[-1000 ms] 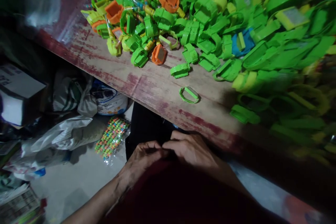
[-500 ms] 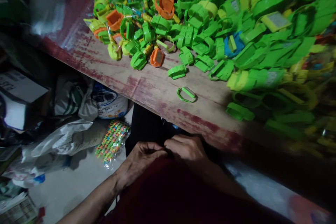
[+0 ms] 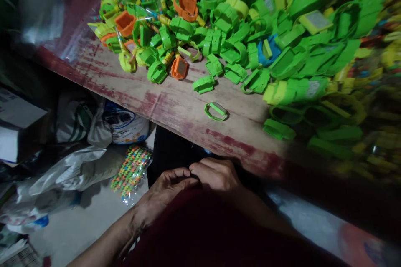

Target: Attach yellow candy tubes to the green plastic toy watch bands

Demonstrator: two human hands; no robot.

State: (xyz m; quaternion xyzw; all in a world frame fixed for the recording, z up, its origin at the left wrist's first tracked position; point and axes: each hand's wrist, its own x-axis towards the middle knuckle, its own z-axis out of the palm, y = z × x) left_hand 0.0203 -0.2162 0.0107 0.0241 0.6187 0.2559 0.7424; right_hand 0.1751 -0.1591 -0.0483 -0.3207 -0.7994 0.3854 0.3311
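Note:
My left hand (image 3: 167, 187) is closed low in the view, in front of the dark red shirt (image 3: 200, 229), its thumb and fingers pressed together. Touching or nearly touching it, my right hand (image 3: 216, 174) is curled with its knuckles up. Whatever the fingertips hold, if anything, is hidden. Both hands are below the front edge of the worn wooden table (image 3: 175, 104). On the table nearest them lies a thin green watch-like band (image 3: 216, 111). Behind it are a small green piece (image 3: 203, 84), an orange one (image 3: 179, 68) and a large heap of green toy watches (image 3: 228, 16).
Clear plastic bags (image 3: 40, 8) lie at the table's left end. On the floor at left are a white box (image 3: 19, 110), a grey-white sack (image 3: 75, 167), a blue and white package (image 3: 123, 123) and a clear bag of colourful pieces (image 3: 131, 171).
The table, heap and floor items have shifted slightly left in the view. Both hands stay together at the shirt, with only a small shift left.

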